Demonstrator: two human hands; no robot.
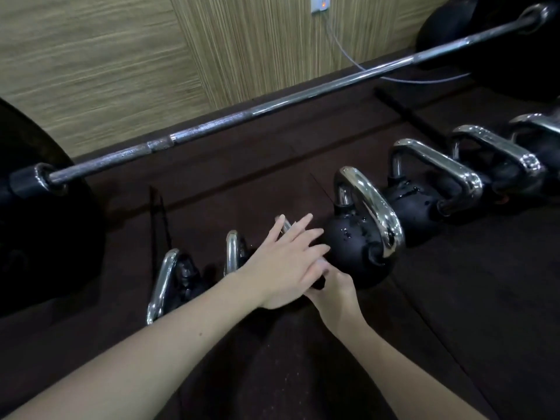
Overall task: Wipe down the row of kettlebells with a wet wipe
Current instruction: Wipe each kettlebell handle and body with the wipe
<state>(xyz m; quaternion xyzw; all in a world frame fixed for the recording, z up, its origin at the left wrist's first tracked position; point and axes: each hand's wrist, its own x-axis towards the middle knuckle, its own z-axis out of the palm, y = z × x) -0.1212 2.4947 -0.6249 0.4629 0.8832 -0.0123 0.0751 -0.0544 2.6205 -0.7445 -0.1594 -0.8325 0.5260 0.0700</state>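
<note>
My left hand [281, 262] is flat, fingers [306, 241] straight and slightly spread, laid over the third kettlebell from the left; only a bit of its chrome handle [283, 224] shows just past my index finger. My right hand [330, 286] sits under and behind the left palm, mostly hidden. Its fingers look curled in toward something dark at the left hand's edge, but I can't tell what they grip, or whether they grip anything. No wipe is visible to me.

The row of kettlebells [357, 237] runs left to right across the dark floor mat [454, 298]. Just beyond my left fingertips: a black bell with wet droplets on top and an upright chrome handle [372, 207]. Further right of the fingers, three more bells, the nearest [418, 204] also wet. Left of my wrist, two small bells [181, 280] with chrome handles, partly covered by my forearm.

Well beyond the fingers, a barbell [272, 110] lies diagonally along the wood-grain wall [121, 71], black plates [36, 222] at either end. A grey cable [348, 56] hangs from a wall outlet [321, 4].
</note>
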